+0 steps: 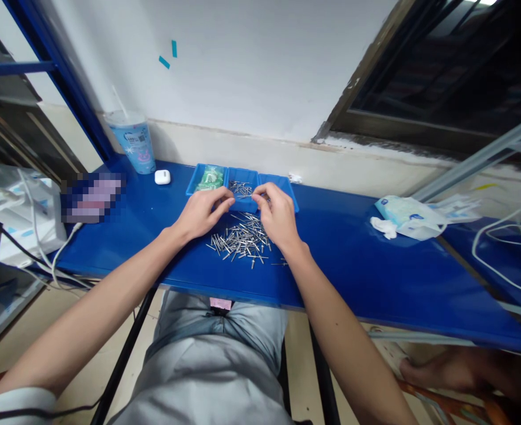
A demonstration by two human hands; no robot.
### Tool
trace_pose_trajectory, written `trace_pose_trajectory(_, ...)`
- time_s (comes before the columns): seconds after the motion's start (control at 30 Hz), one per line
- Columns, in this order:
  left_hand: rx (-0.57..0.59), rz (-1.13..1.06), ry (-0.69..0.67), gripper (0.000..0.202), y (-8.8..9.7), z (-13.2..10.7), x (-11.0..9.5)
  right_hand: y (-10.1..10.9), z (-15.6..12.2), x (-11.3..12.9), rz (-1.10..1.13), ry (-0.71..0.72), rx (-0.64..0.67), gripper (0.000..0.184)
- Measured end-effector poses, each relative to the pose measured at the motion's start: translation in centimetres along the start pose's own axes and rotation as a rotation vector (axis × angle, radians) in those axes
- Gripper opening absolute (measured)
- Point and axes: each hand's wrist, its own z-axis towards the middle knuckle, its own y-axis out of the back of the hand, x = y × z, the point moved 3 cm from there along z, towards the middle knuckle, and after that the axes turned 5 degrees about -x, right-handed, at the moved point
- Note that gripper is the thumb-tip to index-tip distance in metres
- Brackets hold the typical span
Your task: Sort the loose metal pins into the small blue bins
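A loose pile of thin silver blind rivets [242, 239] lies on the blue table near its front edge. Behind it stand three blue trays in a row; the middle tray [242, 174] has more rivets in it. At the near left of that tray is my left hand [205, 212], thumb and forefinger drawn together. My right hand [277, 215] is closed in a pinch at the tray's right side, partly covering the right tray [280, 182]. Whatever sits between the fingertips of either hand is too small to tell. Green packets fill much of the left tray [190, 188].
A blue cup with a straw [134, 144] and a white earbud case [162, 177] stand at the back left. White power gear with cables [30, 218] sits far left. A pack of tissues [408, 217] lies right. Another person's foot [437, 372] shows below.
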Motion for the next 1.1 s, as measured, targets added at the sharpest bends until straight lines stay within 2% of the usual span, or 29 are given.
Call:
trace_pose_trajectory(0.1,0.015,0.019,0.035,0.028,-0.2,0.0,0.4,1.0,0.1,0.1,-0.028,-0.031,-0.144,0.011)
trace_pose_trajectory(0.23,0.151,0.089,0.043,0.022,-1.2,-0.3,1.4,2.3,-0.2,0.4,-0.193,-0.038,-0.378,0.024)
trace_pose_trajectory(0.3,0.200,0.136,0.026,0.022,-1.6,-0.4,1.7,2.6,-0.3,0.2,-0.302,-0.089,-0.450,0.031)
trace_pose_trajectory(0.4,0.280,0.218,0.057,0.025,-1.8,-0.5,2.0,2.7,-0.2,-0.6,-0.402,-0.183,-0.449,0.033)
trace_pose_trajectory(0.5,0.369,0.295,0.131,0.027,-1.9,-0.5,1.9,2.6,0.1,-1.0,-0.407,-0.154,-0.416,0.031)
trace_pose_trajectory(0.6,0.411,0.341,0.176,0.025,-1.8,-0.5,1.8,1.9,0.2,-0.6,-0.317,-0.031,-0.269,0.028)
trace_pose_trajectory(0.73,0.412,0.339,0.200,0.023,-1.8,-0.5,2.0,-0.1,-0.4,0.1,-0.205,0.060,0.142,0.029)
trace_pose_trajectory(0.8,0.404,0.331,0.201,0.024,-1.8,-0.6,2.0,-0.9,-0.7,0.4,-0.243,0.070,0.285,0.028)
trace_pose_trajectory(0.9,0.394,0.322,0.196,0.024,-1.9,-0.6,2.1,-1.5,-0.9,0.3,-0.311,0.061,0.387,0.026)
trace_pose_trajectory(1.1,0.401,0.315,0.203,0.020,-2.0,-0.6,2.1,-1.7,-0.8,-0.4,-0.372,0.011,0.465,0.024)
